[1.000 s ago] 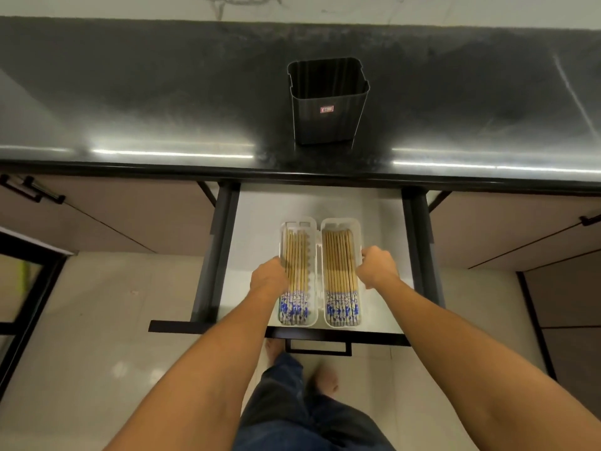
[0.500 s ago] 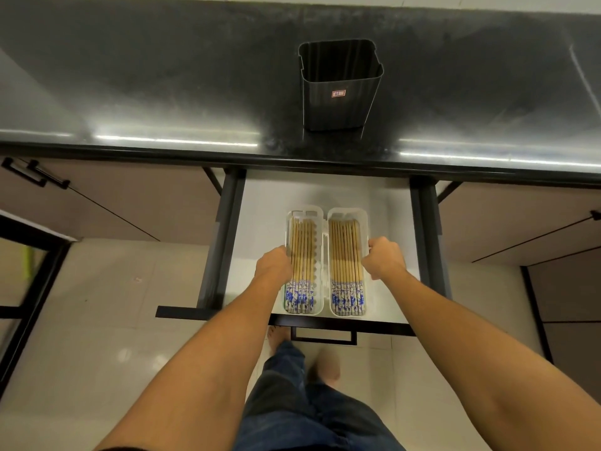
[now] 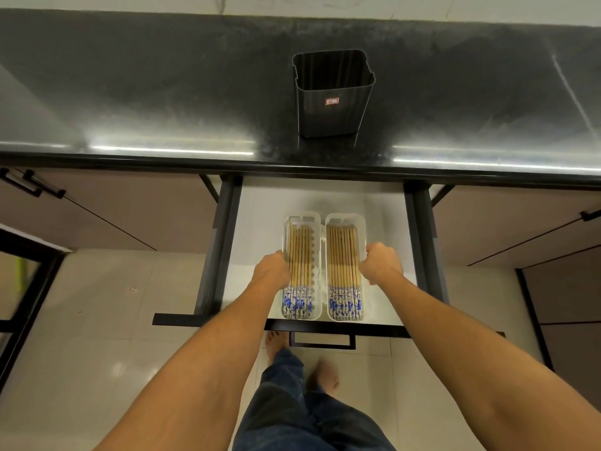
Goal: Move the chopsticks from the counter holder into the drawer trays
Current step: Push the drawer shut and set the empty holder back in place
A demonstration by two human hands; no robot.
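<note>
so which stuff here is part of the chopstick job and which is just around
Part of the job:
- black holder, looks empty
- left tray and right tray, both holding chopsticks
- open drawer
- left hand, right hand, at the trays' outer sides

Just around:
- counter
- cabinet handle

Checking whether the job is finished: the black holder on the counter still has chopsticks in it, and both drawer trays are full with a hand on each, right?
Not quite. In the head view the black holder is empty. The rest holds.

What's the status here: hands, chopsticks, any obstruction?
Left hand and right hand gripping tray sides. Chopsticks in both drawer trays. Holder empty. Nothing blocking.
</note>
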